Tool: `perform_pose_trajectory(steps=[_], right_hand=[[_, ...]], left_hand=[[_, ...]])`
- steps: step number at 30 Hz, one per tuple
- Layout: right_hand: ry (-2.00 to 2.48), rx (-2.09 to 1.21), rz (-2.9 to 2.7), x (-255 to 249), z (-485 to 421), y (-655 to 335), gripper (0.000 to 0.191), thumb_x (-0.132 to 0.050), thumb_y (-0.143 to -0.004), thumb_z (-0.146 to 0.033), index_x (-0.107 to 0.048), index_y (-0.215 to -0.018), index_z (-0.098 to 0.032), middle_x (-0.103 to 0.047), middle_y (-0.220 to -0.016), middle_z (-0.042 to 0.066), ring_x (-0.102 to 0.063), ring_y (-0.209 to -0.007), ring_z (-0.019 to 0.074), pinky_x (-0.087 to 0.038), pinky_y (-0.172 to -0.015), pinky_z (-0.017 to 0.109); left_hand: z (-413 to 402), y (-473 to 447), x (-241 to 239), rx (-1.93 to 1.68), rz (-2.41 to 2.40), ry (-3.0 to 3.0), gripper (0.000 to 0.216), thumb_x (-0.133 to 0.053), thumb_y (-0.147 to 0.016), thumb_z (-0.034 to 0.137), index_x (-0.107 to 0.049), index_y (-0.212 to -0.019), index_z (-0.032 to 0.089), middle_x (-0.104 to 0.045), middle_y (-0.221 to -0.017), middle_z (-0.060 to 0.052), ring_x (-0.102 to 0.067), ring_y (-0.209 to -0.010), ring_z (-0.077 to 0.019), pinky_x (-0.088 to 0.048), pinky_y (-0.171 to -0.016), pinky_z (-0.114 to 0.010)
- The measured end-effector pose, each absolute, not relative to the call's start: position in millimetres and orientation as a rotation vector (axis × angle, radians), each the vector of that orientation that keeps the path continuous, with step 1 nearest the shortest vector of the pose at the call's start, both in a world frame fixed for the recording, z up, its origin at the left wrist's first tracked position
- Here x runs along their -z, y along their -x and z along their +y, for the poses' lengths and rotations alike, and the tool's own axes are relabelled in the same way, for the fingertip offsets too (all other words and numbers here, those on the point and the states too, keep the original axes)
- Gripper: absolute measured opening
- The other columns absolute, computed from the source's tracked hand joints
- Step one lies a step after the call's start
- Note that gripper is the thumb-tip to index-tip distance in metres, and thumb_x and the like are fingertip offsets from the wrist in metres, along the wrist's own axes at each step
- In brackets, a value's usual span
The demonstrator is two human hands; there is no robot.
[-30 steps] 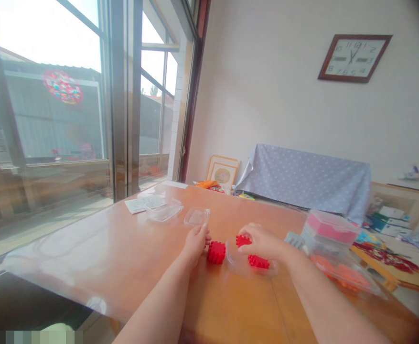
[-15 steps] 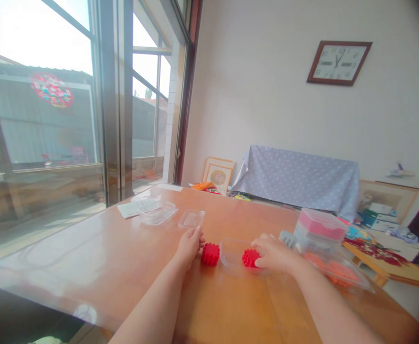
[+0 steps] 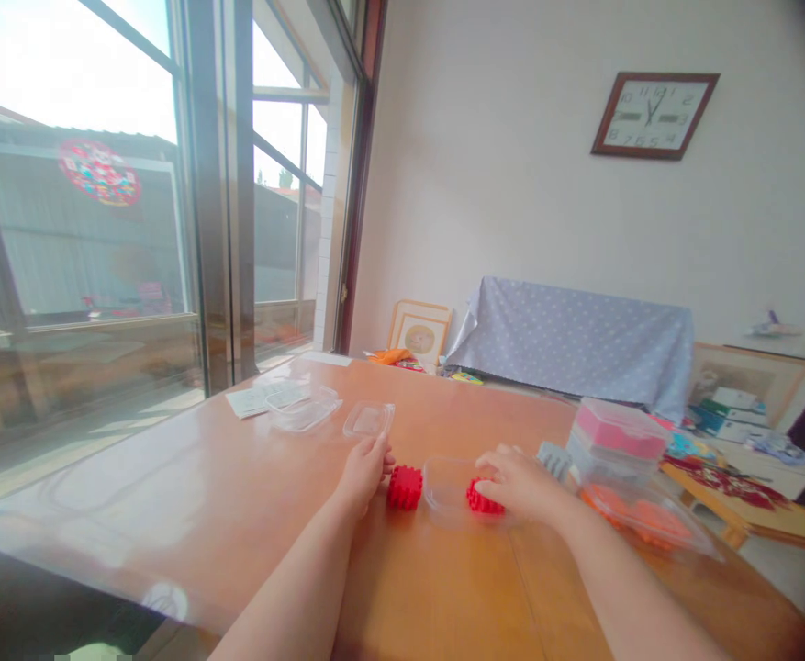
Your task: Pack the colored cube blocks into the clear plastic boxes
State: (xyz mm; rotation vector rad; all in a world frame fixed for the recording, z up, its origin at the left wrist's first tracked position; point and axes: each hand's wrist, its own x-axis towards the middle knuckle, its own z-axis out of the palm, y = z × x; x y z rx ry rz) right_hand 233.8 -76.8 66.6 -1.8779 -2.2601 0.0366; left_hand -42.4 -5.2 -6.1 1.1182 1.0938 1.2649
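Note:
Beside a stacked block of red interlocking plastic pieces is my left hand. Its thumb and fingers are closed together; whatever they may hold is hidden. A clear plastic tray lies to the right of the block. At the tray's right side are more red plastic pieces. My right hand reaches over these with fingers curved and apart, its thumb at the pieces and partly covering them. I cannot see a piece lifted in it.
On the right stand stacked clear boxes with pink contents, a tray of orange pieces and grey pieces. Farther left lie a small clear lid, another clear container and a paper sheet on the wooden table.
My right hand has shifted slightly left over the red pieces, its thumb moving up and across them. My left hand and the red block stay about where they were.

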Motion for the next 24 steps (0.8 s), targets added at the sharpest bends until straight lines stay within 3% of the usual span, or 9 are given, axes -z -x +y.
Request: perform_pose_trajectory(steps=[9,24], right_hand=[[1.587,-0.115,-2.349,-85,-79,-161,0.025,-0.065,-0.083,-0.038,-0.072,-0.105,-0.027,-0.066,-0.101,0.005,-0.058,-0.097,0.0216,-0.04,-0.085,0.03],[1.653,0.03,-2.615,-75,-53,-113,0.026,-0.07,-0.074,-0.047,-0.07,-0.08,-0.022,-0.061,-0.09,0.006,-0.054,-0.087,0.0232,-0.034,-0.069,0.03]], left_hand=[[-2,41,13,-1.286,1.072,-1.104,0.062,-0.059,-0.073,0.077,-0.058,-0.084,0.015,-0.061,-0.07,-0.003,-0.057,-0.056,-0.0135,-0.041,-0.053,-0.025],[-1,39,15,-1.304,1.072,-1.082,0.057,-0.058,-0.078,0.071,-0.059,-0.083,0.015,-0.063,-0.068,-0.004,-0.057,-0.054,-0.0129,-0.042,-0.055,-0.025]])
